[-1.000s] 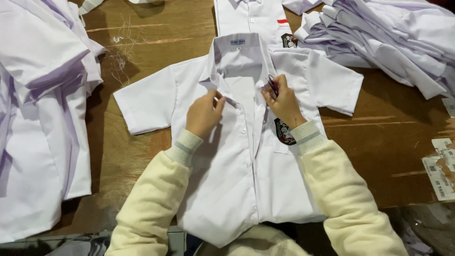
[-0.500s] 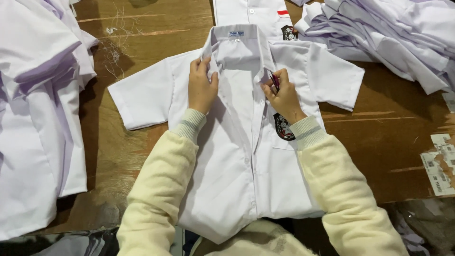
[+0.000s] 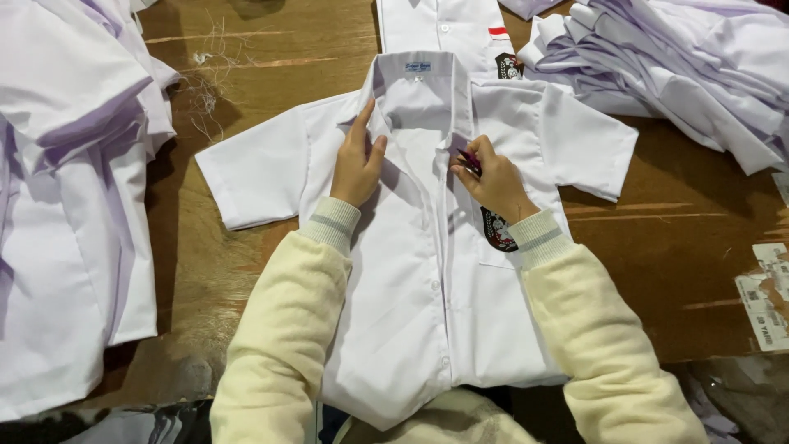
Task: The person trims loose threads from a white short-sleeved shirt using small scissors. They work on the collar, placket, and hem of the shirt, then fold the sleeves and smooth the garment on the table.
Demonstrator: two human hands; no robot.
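A white short-sleeved shirt (image 3: 427,304) lies face up and spread flat on a brown wooden table (image 3: 674,238), collar (image 3: 419,82) pointing away from me. My left hand (image 3: 355,164) pinches the left collar flap between thumb and fingers. My right hand (image 3: 497,181) rests on the button placket just below the collar and is closed around a small dark red tool (image 3: 468,158), mostly hidden by the fingers. A dark badge (image 3: 497,230) on the chest pocket shows just under my right wrist. Both arms wear cream knit sleeves.
A heap of white shirts (image 3: 66,205) fills the left side. Another pile of folded white shirts (image 3: 682,66) lies at the top right, with one more flat shirt (image 3: 436,25) beyond the collar. Loose threads (image 3: 205,82) and taped paper labels (image 3: 764,296) lie on the table.
My left hand slid up from the chest to the left collar flap. The right hand moved slightly up the placket toward the collar, still holding the tool.
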